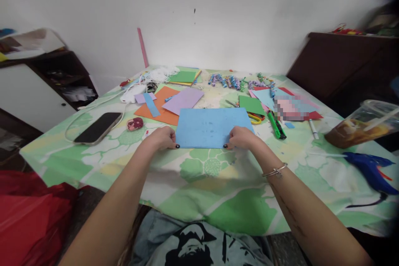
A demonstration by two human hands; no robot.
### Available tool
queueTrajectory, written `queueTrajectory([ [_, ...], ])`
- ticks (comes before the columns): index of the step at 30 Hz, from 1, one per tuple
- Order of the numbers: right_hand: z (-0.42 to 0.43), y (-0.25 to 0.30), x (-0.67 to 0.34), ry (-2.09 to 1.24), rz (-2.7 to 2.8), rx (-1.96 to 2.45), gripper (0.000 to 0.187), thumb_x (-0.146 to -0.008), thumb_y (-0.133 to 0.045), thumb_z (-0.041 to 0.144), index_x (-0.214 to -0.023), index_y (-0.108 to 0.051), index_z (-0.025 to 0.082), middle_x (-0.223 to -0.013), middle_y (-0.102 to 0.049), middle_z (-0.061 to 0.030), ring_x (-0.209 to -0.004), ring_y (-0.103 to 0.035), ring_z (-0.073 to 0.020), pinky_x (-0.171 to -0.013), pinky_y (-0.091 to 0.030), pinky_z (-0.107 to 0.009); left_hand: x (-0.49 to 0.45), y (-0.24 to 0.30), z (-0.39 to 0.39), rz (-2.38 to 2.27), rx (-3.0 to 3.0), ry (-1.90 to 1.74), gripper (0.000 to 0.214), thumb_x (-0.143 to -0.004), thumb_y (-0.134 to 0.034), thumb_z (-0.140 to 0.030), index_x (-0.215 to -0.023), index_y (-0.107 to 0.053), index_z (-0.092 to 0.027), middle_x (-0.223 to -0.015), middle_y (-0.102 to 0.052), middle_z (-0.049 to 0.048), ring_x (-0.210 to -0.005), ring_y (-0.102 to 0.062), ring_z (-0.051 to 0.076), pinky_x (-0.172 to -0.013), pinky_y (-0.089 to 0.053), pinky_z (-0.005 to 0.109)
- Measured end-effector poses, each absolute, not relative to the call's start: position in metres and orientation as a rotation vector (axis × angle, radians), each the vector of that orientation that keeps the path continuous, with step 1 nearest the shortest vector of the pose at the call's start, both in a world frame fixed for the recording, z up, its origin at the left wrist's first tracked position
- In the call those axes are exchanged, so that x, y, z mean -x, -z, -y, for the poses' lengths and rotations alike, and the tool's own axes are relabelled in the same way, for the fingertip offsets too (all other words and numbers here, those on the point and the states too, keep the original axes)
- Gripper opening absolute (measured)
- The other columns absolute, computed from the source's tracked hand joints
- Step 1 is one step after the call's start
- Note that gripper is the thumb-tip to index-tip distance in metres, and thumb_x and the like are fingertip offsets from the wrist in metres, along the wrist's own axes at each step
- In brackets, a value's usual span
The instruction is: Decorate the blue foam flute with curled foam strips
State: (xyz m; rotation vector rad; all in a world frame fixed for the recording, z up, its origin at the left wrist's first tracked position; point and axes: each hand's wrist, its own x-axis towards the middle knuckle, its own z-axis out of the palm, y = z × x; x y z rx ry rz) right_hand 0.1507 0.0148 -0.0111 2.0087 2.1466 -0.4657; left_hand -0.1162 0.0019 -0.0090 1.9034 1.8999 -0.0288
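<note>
A blue sheet of paper (205,126) lies on the table in front of me, its near edge facing me; I cannot tell whether it is one layer or folded. My left hand (163,137) is closed at its near left corner, thumb along the edge. Toward the right end of that same edge, my right hand (243,137) pinches the paper with curled fingers resting on top. Partly under the sheet's far right side are yellow-handled scissors (256,119) and a green piece of paper (251,104). Purple paper (183,100) and orange paper (146,110) lie beyond its left side.
On the left are a phone (99,128), a small dark red case (134,124) and a white adapter (132,93). To the right lie a green cutter (276,124), a marker (314,129), a drink cup (358,126) and a blue glue gun (370,170). Curled paper strips (229,81) lie at the back.
</note>
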Motion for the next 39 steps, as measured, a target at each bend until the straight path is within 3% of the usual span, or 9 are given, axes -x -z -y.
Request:
queueTrajectory([
  [8,-0.015,0.015,-0.149,0.490,-2.169,-2.049,0.023,-0.060,-0.069,0.023,-0.080,-0.069,0.014,-0.077,-0.069,-0.0115,-0.072,-0.063,-0.0235,-0.052,-0.036,-0.026,0.112,0.008,0.006,-1.844,-2.023,-0.113,0.008,-0.060,-0.064,-0.015,-0.064,-0.057,-0.018,-0.067,-0.060,0.0017,-0.067,-0.055,0.018,-0.057,-0.036,0.024],
  [12,-0.002,0.017,-0.139,0.517,-2.264,-2.073,0.015,-0.066,-0.060,0.012,-0.079,-0.068,0.016,-0.078,-0.069,-0.0089,-0.072,-0.062,-0.0191,-0.055,-0.036,-0.024,0.092,0.011,0.011,-1.521,-2.141,-0.246,0.009,-0.070,-0.057,-0.016,-0.074,-0.063,-0.019,-0.075,-0.064,-0.0007,-0.071,-0.057,0.014,-0.064,-0.041,0.022],
  [16,0.015,0.017,-0.124,0.555,-2.403,-2.057,0.023,-0.069,-0.054,0.003,-0.079,-0.067,0.019,-0.082,-0.069,-0.0042,-0.077,-0.060,-0.0153,-0.061,-0.036,-0.022,0.075,0.024,0.015,-1.433,-2.218,-0.358,0.012,-0.078,-0.049,-0.017,-0.079,-0.061,-0.017,-0.077,-0.063,0.0023,-0.072,-0.055,0.015,-0.066,-0.041,0.025],
  [21,0.024,0.022,-0.111,0.562,-2.491,-2.082,0.013,-0.076,-0.056,0.013,-0.080,-0.066,0.019,-0.086,-0.069,-0.0046,-0.084,-0.059,-0.0181,-0.063,-0.033,-0.025,0.070,0.035,0.022,-1.421,-2.356,-0.419,0.014,-0.085,-0.043,-0.016,-0.080,-0.056,-0.016,-0.088,-0.059,0.0072,-0.084,-0.050,0.019,-0.078,-0.038,0.031],
  [25,0.027,0.027,-0.106,0.558,-2.537,-2.135,0.009,-0.077,-0.057,0.018,-0.077,-0.066,0.020,-0.085,-0.069,-0.0030,-0.086,-0.057,-0.0185,-0.067,-0.032,-0.027,0.071,0.040,0.026,-1.425,-2.491,-0.433,0.015,-0.089,-0.041,-0.019,-0.083,-0.054,-0.017,-0.089,-0.058,0.0074,-0.085,-0.048,0.020,-0.077,-0.037,0.033],
  [31,0.031,0.033,-0.101,0.583,-2.525,-2.260,0.012,-0.075,-0.056,0.022,-0.075,-0.068,0.023,-0.077,-0.069,-0.0003,-0.081,-0.057,-0.0181,-0.067,-0.031,-0.028,0.072,0.045,0.026,-1.397,-2.497,-0.478,0.013,-0.088,-0.044,-0.022,-0.082,-0.054,-0.017,-0.088,-0.058,0.0065,-0.082,-0.047,0.020,-0.074,-0.036,0.033],
  [39,0.028,0.036,-0.092,0.551,-2.428,-2.355,0.016,-0.073,-0.054,0.022,-0.071,-0.070,0.020,-0.078,-0.070,-0.0069,-0.088,-0.058,-0.0235,-0.074,-0.032,-0.033,0.071,0.045,0.024,-1.429,-2.389,-0.553,0.007,-0.080,-0.051,-0.020,-0.074,-0.054,-0.017,-0.078,-0.058,0.0030,-0.080,-0.050,0.018,-0.072,-0.037,0.030],
])
